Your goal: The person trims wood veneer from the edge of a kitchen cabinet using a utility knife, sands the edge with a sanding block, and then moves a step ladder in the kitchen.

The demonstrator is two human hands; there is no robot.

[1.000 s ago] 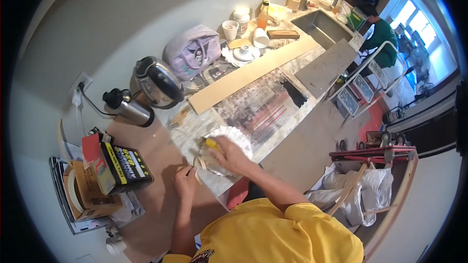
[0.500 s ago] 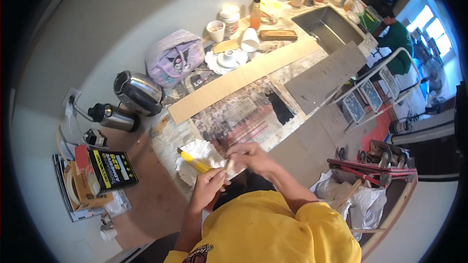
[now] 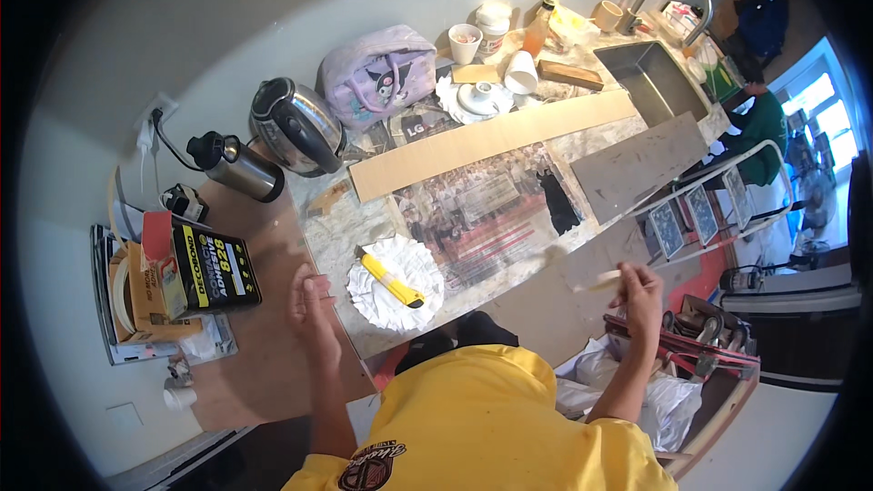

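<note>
My right hand (image 3: 639,298) is raised off the counter's front edge, pinching a thin pale strip (image 3: 596,283), whose tip points left and looks smeared by motion. My left hand (image 3: 314,314) is beside the counter's left corner, fingers stretched out, holding nothing. Between the hands, a yellow utility knife (image 3: 389,280) with black parts lies on a round white pleated disc (image 3: 420,264). Behind it, a long light wooden board (image 3: 496,138) stretches across the counter above a newspaper sheet (image 3: 482,205).
A kettle (image 3: 300,127), a steel flask (image 3: 241,168) and a lilac bag (image 3: 382,77) stand along the wall. A dark grey board (image 3: 637,168) lies before the sink (image 3: 655,73). A black-and-yellow tin (image 3: 215,264) stands left; a step ladder (image 3: 700,205) and a person in green (image 3: 762,132) are right.
My hands, together beside the knife before, have moved apart: the left to the left, the right to the right with the pale strip. The whole view has shifted.
</note>
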